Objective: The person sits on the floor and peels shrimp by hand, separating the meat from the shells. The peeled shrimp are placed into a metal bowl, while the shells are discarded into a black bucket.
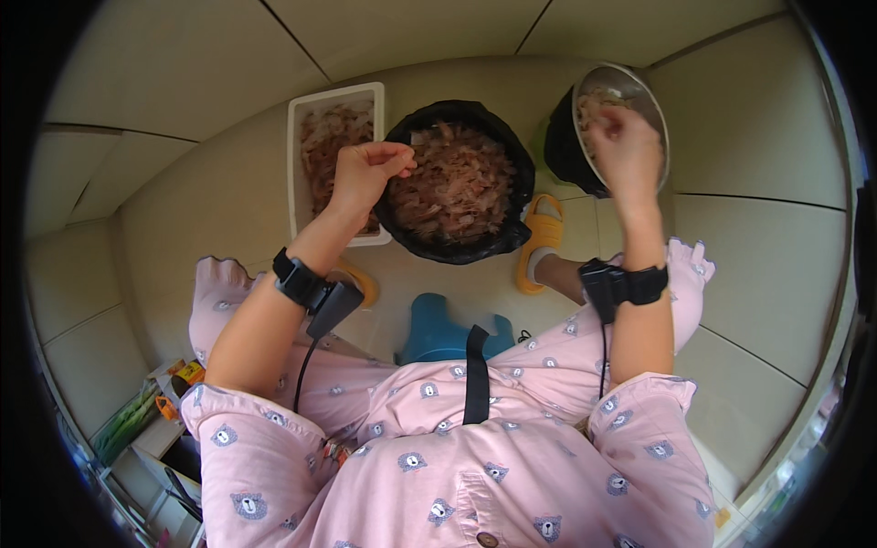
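Observation:
My left hand (375, 172) is over the left rim of a round container lined with a black plastic bag (524, 171). Its fingertips are pinched together; whether something small is between them cannot be told. Reddish-brown shells or scraps, perhaps from shrimp, fill this container (459, 185). My right hand (625, 147), blurred, hovers at a tilted metal bowl (651, 103) at the right; what its fingers hold is unclear. Pale pieces, perhaps peeled shrimp (596, 103), lie in the bowl. At the left, a white rectangular box (294, 171) holds more reddish-brown pieces (342, 123).
Beneath the bowl is a black-bagged bin (560, 140). My feet in yellow slippers (545, 229) flank the lined container. A blue plastic stool (431, 332) is below me. Tiled walls enclose the floor; green vegetables (127, 418) lie at the lower left.

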The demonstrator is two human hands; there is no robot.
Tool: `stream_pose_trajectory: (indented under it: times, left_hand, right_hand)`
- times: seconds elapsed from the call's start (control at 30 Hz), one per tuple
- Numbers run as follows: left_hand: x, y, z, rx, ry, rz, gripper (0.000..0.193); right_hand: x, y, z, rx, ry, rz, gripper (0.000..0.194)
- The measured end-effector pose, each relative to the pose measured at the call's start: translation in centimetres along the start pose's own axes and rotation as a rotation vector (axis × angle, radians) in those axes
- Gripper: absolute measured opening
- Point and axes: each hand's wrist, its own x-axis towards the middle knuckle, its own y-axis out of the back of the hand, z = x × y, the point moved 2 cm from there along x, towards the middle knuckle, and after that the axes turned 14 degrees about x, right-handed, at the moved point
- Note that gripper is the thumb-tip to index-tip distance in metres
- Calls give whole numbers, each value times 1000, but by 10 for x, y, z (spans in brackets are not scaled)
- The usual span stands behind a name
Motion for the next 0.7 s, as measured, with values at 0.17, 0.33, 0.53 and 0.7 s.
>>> stream_pose_trajectory:
  times: [0.17, 0.33, 0.53, 0.7]
  left_hand:
    - [40, 61, -54, 426, -94, 356, 15]
    - [53, 123, -135, 722, -20, 484, 15]
    - [66, 113, -206, 1061, -14, 331, 19]
    - [82, 78, -223, 1211, -70, 240, 25]
  right_hand:
    - [4, 10, 7, -100, 44, 1, 39]
    - [-20, -4, -31, 154, 216, -120, 37]
    - [-53, -16, -69, 212, 300, -262, 33]
    - [-59, -22, -81, 200, 264, -331, 33]
